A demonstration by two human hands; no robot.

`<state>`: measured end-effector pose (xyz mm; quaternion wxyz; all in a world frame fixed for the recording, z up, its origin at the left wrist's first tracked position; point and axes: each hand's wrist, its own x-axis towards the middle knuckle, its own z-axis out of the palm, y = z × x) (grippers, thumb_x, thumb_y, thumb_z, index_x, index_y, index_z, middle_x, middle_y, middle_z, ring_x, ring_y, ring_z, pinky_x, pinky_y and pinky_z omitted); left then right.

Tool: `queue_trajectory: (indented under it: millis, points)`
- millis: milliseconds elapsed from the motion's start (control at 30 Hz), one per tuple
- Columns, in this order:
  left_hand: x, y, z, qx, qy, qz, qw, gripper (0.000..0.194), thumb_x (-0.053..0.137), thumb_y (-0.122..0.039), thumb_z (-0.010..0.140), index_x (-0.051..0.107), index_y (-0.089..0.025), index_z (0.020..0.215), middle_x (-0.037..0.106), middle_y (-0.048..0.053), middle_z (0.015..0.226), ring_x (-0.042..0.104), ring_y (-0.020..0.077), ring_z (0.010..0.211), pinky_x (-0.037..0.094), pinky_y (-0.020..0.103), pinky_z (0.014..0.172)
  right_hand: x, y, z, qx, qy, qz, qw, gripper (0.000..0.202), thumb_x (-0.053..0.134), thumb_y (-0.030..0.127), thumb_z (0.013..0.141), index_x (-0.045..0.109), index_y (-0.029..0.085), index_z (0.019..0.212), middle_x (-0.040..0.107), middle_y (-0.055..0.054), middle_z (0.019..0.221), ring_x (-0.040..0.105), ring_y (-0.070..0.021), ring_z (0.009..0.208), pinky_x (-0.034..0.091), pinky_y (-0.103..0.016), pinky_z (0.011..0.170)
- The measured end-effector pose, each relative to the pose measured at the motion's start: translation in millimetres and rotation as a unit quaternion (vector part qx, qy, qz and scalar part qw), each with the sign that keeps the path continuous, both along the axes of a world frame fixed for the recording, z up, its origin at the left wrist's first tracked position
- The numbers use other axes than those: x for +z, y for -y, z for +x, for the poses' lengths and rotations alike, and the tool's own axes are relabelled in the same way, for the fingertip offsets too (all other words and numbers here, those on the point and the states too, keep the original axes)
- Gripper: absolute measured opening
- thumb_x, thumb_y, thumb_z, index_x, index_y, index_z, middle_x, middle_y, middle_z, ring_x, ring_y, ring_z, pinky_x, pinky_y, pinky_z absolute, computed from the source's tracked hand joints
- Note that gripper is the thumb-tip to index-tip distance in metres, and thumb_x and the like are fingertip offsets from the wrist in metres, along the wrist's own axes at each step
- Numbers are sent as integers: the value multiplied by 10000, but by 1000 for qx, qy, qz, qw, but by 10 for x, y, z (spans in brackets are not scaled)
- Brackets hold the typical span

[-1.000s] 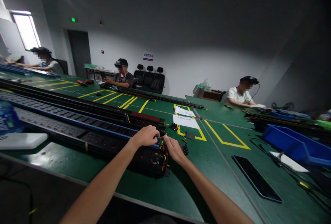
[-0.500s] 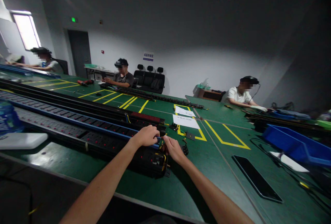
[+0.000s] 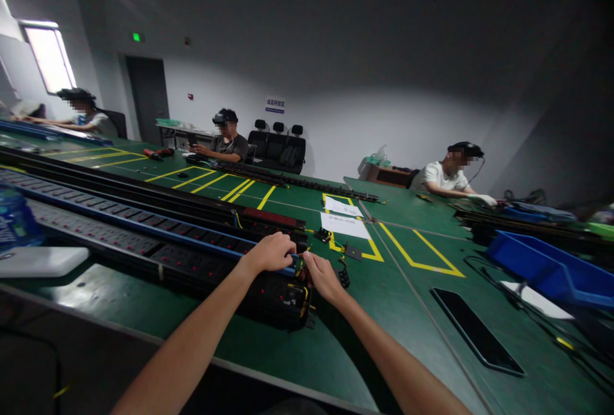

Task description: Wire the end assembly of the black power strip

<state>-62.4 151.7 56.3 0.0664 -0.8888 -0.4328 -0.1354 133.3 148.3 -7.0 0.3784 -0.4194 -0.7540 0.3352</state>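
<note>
The work sits at the near-right end of the blue strip (image 3: 192, 234), which lies lengthwise on the tabletop (image 3: 393, 319), directly behind the black strip (image 3: 192, 268) with its red-dotted sockets. The left hand (image 3: 272, 252) rests over the end of the blue strip with its fingers curled; the thumb side is hidden, so whether this grip closes on anything cannot be told. The right hand (image 3: 326, 276) comes in from the opposite side, its grip pressed together at the fingertips and apparently pinching the wires (image 3: 300, 266) at the strip end. The two sets of fingertips are just beside each other. The step in hand appears to be handling of the wire ends by fingertip; the exact connection is too small and dark to make out. The next move calls for a steady left hand at the strip end and fine control of the wires by the right, without a pull on their roots. Loose wiring also shows at the end of the black strip, below the hands, and could snag. Small black parts (image 3: 354, 251) lie beyond the right hand, near the papers (image 3: 345, 224). The phone (image 3: 477, 330) lies well apart, to the right.
</note>
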Motion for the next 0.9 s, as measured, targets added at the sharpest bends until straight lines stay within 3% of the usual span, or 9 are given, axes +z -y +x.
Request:
queue_trajectory:
  millis: [900]
  points:
    - [-9, -5, 5, 2, 6, 7, 1000, 209, 542, -231, 848, 740, -212, 912, 684, 59, 878, 633, 212, 887, 484, 315, 870, 3, 2, -5, -2, 9, 12, 1000, 570, 285, 620, 999, 581, 184, 783, 605, 4, 584, 572, -145, 483, 405, -239, 522]
